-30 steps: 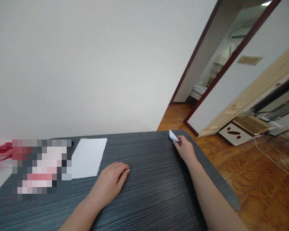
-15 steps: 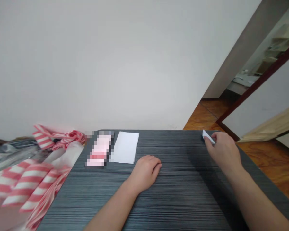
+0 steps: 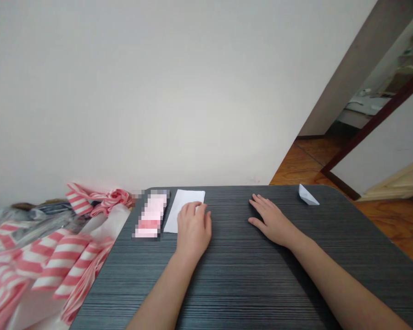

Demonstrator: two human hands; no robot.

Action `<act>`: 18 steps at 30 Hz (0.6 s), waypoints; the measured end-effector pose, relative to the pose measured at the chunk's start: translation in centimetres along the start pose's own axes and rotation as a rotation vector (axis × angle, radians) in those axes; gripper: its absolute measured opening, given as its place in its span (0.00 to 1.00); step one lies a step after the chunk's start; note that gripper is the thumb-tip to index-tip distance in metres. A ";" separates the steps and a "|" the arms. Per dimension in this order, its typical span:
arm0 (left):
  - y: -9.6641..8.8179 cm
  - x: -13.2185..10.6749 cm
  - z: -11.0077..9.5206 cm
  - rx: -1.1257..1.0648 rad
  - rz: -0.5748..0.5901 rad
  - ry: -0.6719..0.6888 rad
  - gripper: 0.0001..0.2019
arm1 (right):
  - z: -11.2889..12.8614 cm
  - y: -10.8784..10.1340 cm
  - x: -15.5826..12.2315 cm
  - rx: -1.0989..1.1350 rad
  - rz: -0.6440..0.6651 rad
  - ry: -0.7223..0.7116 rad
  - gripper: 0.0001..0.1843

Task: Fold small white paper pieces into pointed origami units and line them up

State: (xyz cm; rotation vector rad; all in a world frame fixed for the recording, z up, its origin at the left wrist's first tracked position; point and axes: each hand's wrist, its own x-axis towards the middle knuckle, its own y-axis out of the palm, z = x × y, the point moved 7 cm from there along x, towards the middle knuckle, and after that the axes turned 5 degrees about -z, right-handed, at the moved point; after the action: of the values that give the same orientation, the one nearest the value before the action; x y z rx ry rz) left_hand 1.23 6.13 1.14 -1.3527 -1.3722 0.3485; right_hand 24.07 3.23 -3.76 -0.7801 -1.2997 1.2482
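Counter (image 3: 234, 275), dark with fine stripes: far edge level across mid-frame, far corners rounded, sides slanting out toward the lower left and the right of the frame.

White paper (image 3: 184, 199): left of centre, lying flat near the far edge, its near right part hidden by a hand.

Folded white paper piece (image 3: 308, 196), pointed: right of centre, on the counter close to the far edge and the rounded right corner.

Left hand (image 3: 193, 233): over the paper, fingers slightly curled; whether they grip a sheet cannot be told.

Right hand (image 3: 273, 224): centre right, palm down, fingers extended, thumb apart, holding nothing; a gap separates it from the folded piece. A broad stretch of counter runs between the hands.

Pixelated pink item (image 3: 149, 215): between the paper and the counter's left edge.

Red-and-white striped cloth (image 3: 67, 254): heaped at lower left, beyond that edge.

Pale wall (image 3: 179, 91): behind the far edge.
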 end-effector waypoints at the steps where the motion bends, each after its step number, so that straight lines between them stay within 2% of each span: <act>1: 0.0 0.1 0.6 0.066 -0.030 -0.030 0.15 | -0.3 0.2 -0.1 0.005 0.006 0.008 0.31; 4: 0.9 0.2 2.1 0.211 0.008 -0.096 0.22 | -0.7 0.2 -0.3 0.026 0.011 0.021 0.31; 8: 2.1 -0.1 2.7 0.267 0.110 -0.110 0.19 | -0.8 -0.2 -0.1 0.047 -0.005 0.023 0.31; 18: 1.9 0.4 3.6 0.187 0.091 -0.136 0.13 | -1.1 -0.1 -0.3 0.049 -0.001 0.022 0.30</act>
State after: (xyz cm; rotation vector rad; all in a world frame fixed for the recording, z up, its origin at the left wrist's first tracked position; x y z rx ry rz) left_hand -0.65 8.73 -1.42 -1.2561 -1.3554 0.6244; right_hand 25.21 3.19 -3.98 -0.7557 -1.2469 1.2625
